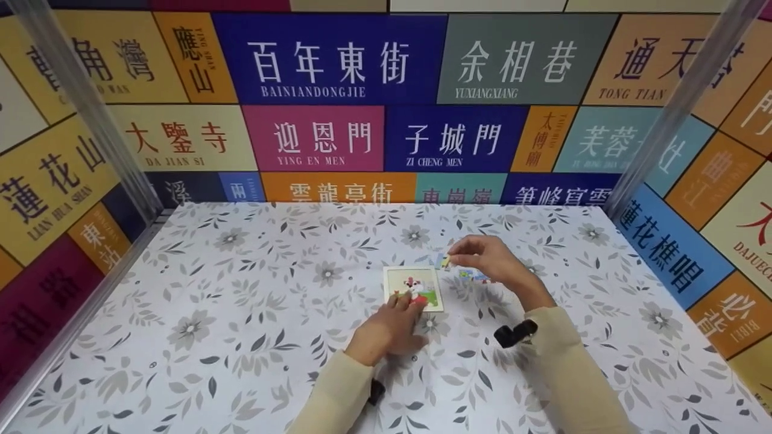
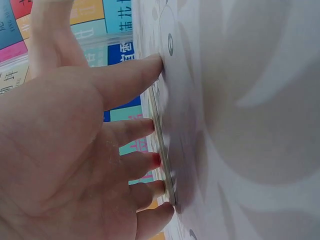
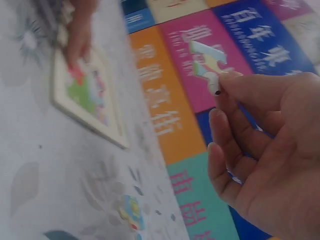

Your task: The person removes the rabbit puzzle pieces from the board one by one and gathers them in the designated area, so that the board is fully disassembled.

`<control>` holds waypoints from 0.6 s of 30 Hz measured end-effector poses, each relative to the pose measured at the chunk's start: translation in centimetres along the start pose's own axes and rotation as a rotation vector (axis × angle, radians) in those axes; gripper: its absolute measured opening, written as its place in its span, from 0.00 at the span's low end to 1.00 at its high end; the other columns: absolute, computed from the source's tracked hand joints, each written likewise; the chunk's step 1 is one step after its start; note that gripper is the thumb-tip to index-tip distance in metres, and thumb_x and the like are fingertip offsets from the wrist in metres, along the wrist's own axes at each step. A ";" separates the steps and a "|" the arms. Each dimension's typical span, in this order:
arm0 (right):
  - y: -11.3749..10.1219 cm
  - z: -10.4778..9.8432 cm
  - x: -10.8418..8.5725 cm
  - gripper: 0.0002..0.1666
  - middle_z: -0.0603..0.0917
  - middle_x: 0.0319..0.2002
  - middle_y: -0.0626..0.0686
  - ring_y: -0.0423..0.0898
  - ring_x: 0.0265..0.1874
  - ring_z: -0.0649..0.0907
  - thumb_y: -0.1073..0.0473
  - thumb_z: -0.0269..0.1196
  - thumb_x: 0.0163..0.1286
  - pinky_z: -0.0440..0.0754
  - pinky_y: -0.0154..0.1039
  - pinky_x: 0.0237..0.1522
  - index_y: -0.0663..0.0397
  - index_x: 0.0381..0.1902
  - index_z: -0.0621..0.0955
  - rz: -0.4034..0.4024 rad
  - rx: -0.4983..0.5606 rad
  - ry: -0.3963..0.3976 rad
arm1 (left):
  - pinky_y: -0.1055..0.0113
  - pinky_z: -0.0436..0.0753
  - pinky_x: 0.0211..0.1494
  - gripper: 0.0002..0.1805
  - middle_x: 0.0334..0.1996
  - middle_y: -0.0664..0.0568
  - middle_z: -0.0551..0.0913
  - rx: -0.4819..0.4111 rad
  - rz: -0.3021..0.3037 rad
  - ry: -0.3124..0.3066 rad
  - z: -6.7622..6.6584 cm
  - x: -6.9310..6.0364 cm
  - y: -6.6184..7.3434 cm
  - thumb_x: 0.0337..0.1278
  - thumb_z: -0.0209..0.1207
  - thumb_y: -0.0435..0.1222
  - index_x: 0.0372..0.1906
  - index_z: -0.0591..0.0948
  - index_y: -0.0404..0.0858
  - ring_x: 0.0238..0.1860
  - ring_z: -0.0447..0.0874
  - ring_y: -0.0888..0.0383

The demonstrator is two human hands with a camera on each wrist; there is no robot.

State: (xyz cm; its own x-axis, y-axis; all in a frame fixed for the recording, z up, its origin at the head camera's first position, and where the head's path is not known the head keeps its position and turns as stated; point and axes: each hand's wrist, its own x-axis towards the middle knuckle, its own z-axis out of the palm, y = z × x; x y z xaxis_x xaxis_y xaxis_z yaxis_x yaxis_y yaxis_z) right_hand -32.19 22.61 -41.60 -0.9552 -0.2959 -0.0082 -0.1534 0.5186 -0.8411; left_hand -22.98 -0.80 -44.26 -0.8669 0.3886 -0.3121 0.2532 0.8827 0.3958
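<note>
A square puzzle board (image 1: 414, 272) with a pale frame and a printed animal picture lies flat on the table. My left hand (image 1: 392, 325) rests its fingertips on the board's near part; in the left wrist view the fingers of that hand (image 2: 100, 145) are spread along the board's edge (image 2: 164, 150). Just above and right of the board, my right hand (image 1: 497, 259) pinches a small jigsaw piece (image 1: 444, 261) between thumb and finger. The right wrist view shows the hand (image 3: 270, 130) holding this piece (image 3: 207, 62) up, away from the board (image 3: 92, 127).
Loose puzzle pieces (image 1: 473, 275) lie on the table right of the board, partly under my right hand; one piece (image 3: 132, 212) shows in the right wrist view. A floral cloth (image 1: 259, 289) covers the table, and panels with printed characters (image 1: 325, 60) stand around it.
</note>
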 end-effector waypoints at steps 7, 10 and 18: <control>2.3 -1.5 -1.0 0.15 0.88 0.44 0.48 0.41 0.41 0.84 0.53 0.68 0.68 0.82 0.51 0.53 0.55 0.48 0.86 0.054 -0.037 -0.038 | 0.48 0.58 0.81 0.39 0.82 0.51 0.51 -0.002 0.007 -0.001 0.1 -0.2 -0.1 0.66 0.59 0.51 0.79 0.60 0.52 0.82 0.46 0.46; 3.3 -1.8 -1.2 0.15 0.89 0.42 0.48 0.41 0.37 0.83 0.55 0.69 0.67 0.83 0.44 0.46 0.58 0.47 0.86 0.087 -0.064 -0.071 | 0.49 0.58 0.81 0.39 0.82 0.50 0.52 0.021 0.024 0.007 0.2 -0.2 0.0 0.66 0.59 0.51 0.79 0.60 0.52 0.82 0.47 0.46; 4.4 -2.0 -1.1 0.11 0.86 0.29 0.42 0.41 0.23 0.77 0.62 0.70 0.64 0.78 0.36 0.28 0.62 0.43 0.87 0.209 -0.085 -0.096 | 0.48 0.58 0.81 0.39 0.82 0.48 0.51 0.015 0.036 0.010 0.1 -0.3 -0.1 0.67 0.59 0.51 0.79 0.59 0.50 0.82 0.46 0.45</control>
State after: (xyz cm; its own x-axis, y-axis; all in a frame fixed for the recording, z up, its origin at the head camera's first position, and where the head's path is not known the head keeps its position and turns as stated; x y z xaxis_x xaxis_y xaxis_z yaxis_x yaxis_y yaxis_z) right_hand -32.35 26.77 -44.22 -0.9407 -0.2476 -0.2320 0.0205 0.6411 -0.7672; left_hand -22.72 -0.95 -44.25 -0.8614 0.4179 -0.2888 0.2910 0.8720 0.3937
